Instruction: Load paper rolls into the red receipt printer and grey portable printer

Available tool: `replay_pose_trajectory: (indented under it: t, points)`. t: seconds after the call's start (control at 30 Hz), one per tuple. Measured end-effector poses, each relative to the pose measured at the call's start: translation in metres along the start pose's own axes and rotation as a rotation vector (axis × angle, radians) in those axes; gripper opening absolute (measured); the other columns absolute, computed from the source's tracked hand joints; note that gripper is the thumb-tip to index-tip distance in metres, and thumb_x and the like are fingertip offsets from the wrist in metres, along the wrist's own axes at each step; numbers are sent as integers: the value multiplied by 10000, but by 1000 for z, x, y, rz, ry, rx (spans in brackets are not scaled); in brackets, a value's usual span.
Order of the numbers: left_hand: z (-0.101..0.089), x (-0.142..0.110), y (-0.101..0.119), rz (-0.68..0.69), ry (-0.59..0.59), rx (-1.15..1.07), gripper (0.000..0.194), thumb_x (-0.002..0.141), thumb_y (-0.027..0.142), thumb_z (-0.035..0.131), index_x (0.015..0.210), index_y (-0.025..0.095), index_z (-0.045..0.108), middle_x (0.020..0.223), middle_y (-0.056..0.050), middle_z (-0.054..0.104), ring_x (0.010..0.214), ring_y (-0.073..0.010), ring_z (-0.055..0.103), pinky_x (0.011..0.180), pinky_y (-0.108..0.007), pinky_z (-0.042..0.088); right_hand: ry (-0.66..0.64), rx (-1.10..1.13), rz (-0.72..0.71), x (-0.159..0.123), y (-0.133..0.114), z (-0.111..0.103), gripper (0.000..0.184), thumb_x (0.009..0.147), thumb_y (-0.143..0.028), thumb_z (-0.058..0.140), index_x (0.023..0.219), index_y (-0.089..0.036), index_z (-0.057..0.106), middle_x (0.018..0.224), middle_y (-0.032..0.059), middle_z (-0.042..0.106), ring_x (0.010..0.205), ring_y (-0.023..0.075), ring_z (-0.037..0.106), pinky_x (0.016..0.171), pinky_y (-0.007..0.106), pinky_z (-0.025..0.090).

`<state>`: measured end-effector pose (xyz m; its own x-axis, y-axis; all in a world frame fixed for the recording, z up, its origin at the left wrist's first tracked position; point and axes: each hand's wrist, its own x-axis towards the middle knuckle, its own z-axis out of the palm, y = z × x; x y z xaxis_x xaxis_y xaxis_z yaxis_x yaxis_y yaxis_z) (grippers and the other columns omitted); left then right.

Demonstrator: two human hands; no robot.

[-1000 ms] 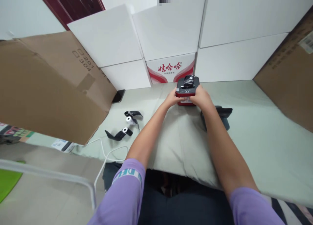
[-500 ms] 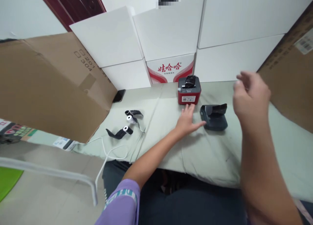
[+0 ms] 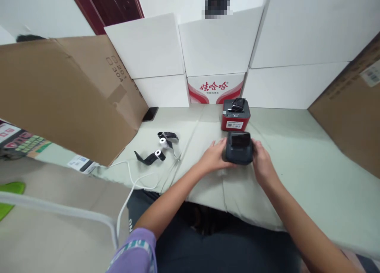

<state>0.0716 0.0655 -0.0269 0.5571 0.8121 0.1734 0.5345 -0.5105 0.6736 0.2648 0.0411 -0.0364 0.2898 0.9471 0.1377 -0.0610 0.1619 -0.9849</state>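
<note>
A small dark printer, with a glossy black strip lying over its top, is between my two hands. My left hand is closed on its left side, with the fingertips partly hidden. On the opposite side, my right hand grips the printer with fingers pressed to its edge. Just behind it stands a red and black receipt printer, which also has a black strip coming out of its top. Neither hand touches the red one.
Several small paper rolls with black tails lie to the left on the pale cloth-covered table. A phone rests beside the cardboard panel. White boxes line the back. A white cable hangs over the front edge.
My right hand has come down from the right onto the dark printer. That printer now sits further left and turned, in front of the red one. My left hand now holds its left side.
</note>
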Motion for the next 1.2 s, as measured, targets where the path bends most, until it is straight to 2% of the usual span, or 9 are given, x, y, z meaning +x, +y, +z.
replay_pose_trajectory:
  t: [0.1, 0.23, 0.37, 0.47, 0.53, 0.63, 0.73, 0.83, 1.2]
  points:
    - [-21, -43, -14, -60, 19, 50, 1129, 706, 598, 853, 1619, 214, 311, 1651, -188, 407, 1568, -353, 342, 1315, -616, 141, -53, -23, 25, -25, 6, 34, 528, 904, -716, 525, 1151, -305, 744, 1211, 45, 762, 1287, 314, 642, 1069, 513, 550]
    - [-19, -73, -30, -131, 46, 97, 1106, 726, 612, 835, 1622, 238, 306, 1651, -186, 407, 1565, -357, 345, 1314, -642, 101, -69, -30, 15, -42, 24, 55, 437, 895, -678, 553, 1084, -338, 752, 1173, 34, 768, 1239, 311, 658, 1025, 504, 578]
    - [-11, -75, -36, -147, 107, 111, 1196, 703, 612, 855, 1648, 215, 239, 1684, -200, 335, 1599, -376, 246, 1306, -633, 181, -30, -34, 105, -24, 29, 54, 400, 888, -657, 545, 993, -308, 710, 1084, 57, 749, 1153, 303, 674, 977, 494, 593]
    - [-11, -75, -35, -119, 187, 97, 1195, 684, 577, 885, 1641, 237, 256, 1665, -190, 382, 1568, -380, 333, 1280, -588, 300, 89, 20, 172, 8, 22, 58, 342, 871, -613, 553, 955, -293, 641, 1060, 58, 709, 1132, 270, 671, 993, 469, 583]
    - [-10, -76, -33, -113, 232, 100, 1173, 681, 573, 891, 1631, 259, 278, 1636, -178, 435, 1523, -378, 417, 1250, -570, 363, 146, 99, 140, 30, 19, 66, 295, 858, -570, 563, 961, -296, 599, 1044, 42, 688, 1109, 240, 675, 1004, 448, 575]
    - [-9, -80, -32, -127, 253, 137, 1132, 693, 582, 881, 1616, 272, 305, 1594, -170, 495, 1481, -378, 477, 1218, -568, 403, 158, 213, 122, 49, 24, 80, 289, 838, -547, 563, 955, -283, 560, 977, 24, 662, 1027, 215, 688, 1013, 442, 562]
    - [-7, -83, -30, -136, 244, 184, 1093, 716, 577, 867, 1608, 254, 326, 1588, -180, 503, 1476, -380, 484, 1204, -561, 416, 164, 286, 148, 48, 36, 85, 320, 837, -575, 547, 942, -273, 544, 929, 14, 640, 964, 202, 686, 1010, 443, 557]
    - [-5, -83, -29, -147, 240, 202, 1062, 731, 557, 860, 1605, 249, 341, 1585, -181, 507, 1458, -380, 506, 1189, -549, 430, 158, 291, 98, 41, 44, 83, 338, 847, -601, 548, 953, -280, 538, 934, 6, 630, 945, 189, 681, 1021, 435, 551]
    - [-9, -79, -33, -151, 207, 182, 1016, 705, 622, 855, 1544, 236, 433, 1455, -156, 642, 1291, -354, 651, 1180, -521, 392, 50, 214, 67, 42, 45, 80, 441, 825, -715, 529, 916, -283, 522, 876, 0, 629, 859, 209, 718, 882, 403, 582]
